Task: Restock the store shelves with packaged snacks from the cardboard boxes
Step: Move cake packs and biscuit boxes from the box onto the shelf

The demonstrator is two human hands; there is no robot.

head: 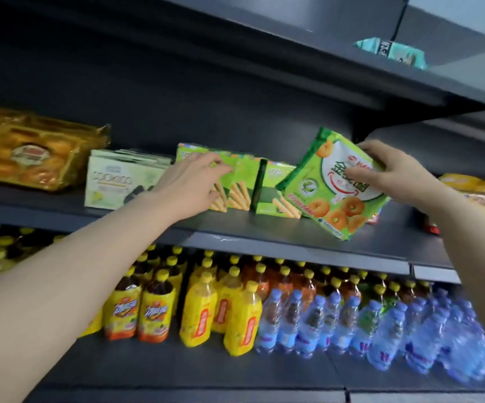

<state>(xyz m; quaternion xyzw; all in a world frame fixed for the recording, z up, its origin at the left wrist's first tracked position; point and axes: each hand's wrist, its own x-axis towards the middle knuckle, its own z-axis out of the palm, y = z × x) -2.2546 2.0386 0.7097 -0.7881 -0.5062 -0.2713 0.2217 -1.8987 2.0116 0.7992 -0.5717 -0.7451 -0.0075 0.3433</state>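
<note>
dark grey metal shelving (pixel 279 237), matching back panel (pixel 177 91)

A shop aisle, seen close up. Dark metal shelving (pixel 293 237) in tiers, stocked in rows: boxed and bagged snacks (pixel 237 181) on the middle tier, yellow-capped tea bottles (pixel 154 309) and shrink-wrapped water bottles (pixel 380 327) crowded below, many alike, facing outward.

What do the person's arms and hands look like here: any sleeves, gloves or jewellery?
Both forearms are bare as far as the frame shows, with no sleeves in view. The left hand and right hand wear no gloves, and no rings or watch are visible.
</note>
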